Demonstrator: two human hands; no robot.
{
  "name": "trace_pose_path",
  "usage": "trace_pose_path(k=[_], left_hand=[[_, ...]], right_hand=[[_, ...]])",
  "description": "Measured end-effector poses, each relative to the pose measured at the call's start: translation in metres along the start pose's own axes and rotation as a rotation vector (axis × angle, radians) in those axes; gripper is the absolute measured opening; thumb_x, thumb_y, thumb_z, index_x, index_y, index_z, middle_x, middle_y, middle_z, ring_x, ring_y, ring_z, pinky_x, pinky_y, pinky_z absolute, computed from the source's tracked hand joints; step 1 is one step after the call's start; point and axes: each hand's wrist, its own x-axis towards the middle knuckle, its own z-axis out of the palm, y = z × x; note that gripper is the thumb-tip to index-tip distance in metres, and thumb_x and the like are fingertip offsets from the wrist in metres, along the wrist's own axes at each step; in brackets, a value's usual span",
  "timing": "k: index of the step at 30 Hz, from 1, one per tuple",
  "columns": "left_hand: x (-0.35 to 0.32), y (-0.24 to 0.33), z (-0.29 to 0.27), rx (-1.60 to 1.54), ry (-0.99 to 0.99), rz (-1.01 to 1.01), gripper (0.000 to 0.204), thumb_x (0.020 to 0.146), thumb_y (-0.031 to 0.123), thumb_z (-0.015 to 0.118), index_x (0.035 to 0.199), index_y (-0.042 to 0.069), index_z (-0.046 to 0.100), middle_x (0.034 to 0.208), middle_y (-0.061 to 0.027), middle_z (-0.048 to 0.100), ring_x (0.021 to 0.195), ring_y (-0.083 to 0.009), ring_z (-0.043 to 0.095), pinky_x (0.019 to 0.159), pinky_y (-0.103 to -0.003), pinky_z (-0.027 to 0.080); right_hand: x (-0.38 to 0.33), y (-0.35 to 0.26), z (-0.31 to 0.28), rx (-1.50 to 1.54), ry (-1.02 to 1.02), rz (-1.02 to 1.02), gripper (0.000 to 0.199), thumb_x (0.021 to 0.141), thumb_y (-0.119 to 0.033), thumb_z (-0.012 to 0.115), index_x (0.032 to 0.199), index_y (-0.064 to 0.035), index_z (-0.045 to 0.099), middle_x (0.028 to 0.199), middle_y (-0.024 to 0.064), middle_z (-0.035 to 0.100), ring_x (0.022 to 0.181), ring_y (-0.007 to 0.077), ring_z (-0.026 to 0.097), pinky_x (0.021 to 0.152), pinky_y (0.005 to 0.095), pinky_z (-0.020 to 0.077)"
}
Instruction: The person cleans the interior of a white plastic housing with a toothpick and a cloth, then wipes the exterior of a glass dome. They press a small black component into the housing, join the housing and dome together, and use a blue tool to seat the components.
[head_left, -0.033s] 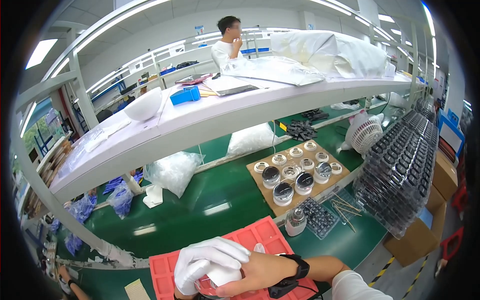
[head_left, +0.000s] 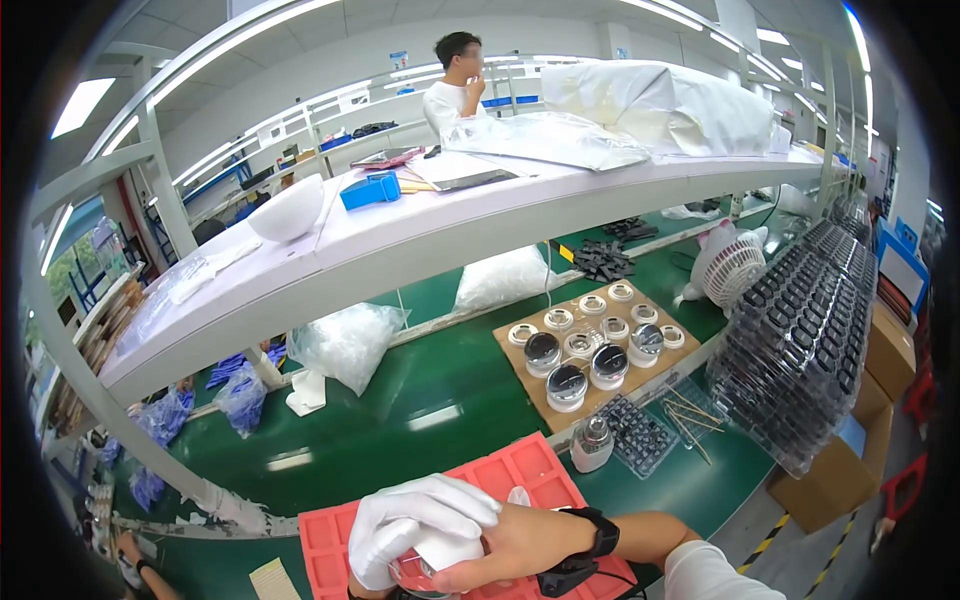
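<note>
**Two hands closed around a small clear part above a red tray**

The green worktop (head_left: 430, 420) fills the middle of the view, and a long white shelf (head_left: 480, 225) runs above it. On the shelf lie big white plastic bags (head_left: 660, 105), a white bowl shape (head_left: 288, 210) and a blue object (head_left: 369, 190). Behind the shelf a person (head_left: 455, 85) in a white shirt stands with a hand near the face.

At the right a tall stack of black trays (head_left: 805, 330) stands beside a small white fan (head_left: 728, 265). A brown board (head_left: 590, 350) on the worktop carries round silver and white parts in rows. Bags of clear pieces (head_left: 348, 340) lie under the shelf.

At the lower edge is a red tray (head_left: 520, 475) with square compartments. Above it, the left hand (head_left: 420, 525) wears a white glove and its fingers are curled down over a small round clear part (head_left: 415, 572). The right hand (head_left: 510, 550) is bare, with a black wrist band (head_left: 598, 535), and it comes across from the right; its thumb and fingers pinch the same part from below. The part sits between both hands, mostly covered by them, so its exact shape I cannot tell.
</note>
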Motion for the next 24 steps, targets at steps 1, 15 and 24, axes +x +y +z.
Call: trace_pose_path(k=[1,15,24], left_hand=[[0.001,0.001,0.005,-0.034,0.046,-0.003,0.046,0.092,0.029,0.040,0.083,-0.009,0.063,0.087,-0.0290,0.065,0.084,-0.0449,0.063,0.081,-0.051,0.053],[-0.001,-0.016,0.031,-0.015,0.355,-0.006,0.083,0.079,0.054,0.082,0.134,0.005,0.044,0.128,-0.0230,0.059,0.127,-0.0392,0.055,0.104,-0.055,0.050],[-0.007,-0.019,0.026,-0.256,0.317,0.007,0.075,0.082,0.047,0.082,0.134,0.009,0.044,0.128,-0.0221,0.056,0.128,-0.0444,0.054,0.105,-0.058,0.050]], right_hand=[[-0.001,0.002,0.000,0.036,-0.009,0.000,0.058,0.090,-0.046,0.075,0.123,0.0009,0.062,0.108,0.0135,0.069,0.097,0.0271,0.068,0.083,0.0362,0.0541],[-0.001,-0.022,-0.016,0.410,0.119,0.159,0.090,0.085,-0.030,0.082,0.151,0.0047,0.031,0.140,0.0140,0.052,0.129,0.0203,0.053,0.106,0.0346,0.0443],[-0.001,-0.021,-0.020,-0.138,-0.010,0.172,0.099,0.077,-0.036,0.089,0.148,0.0046,0.032,0.129,0.0221,0.061,0.113,0.0315,0.068,0.093,0.0378,0.0532]])
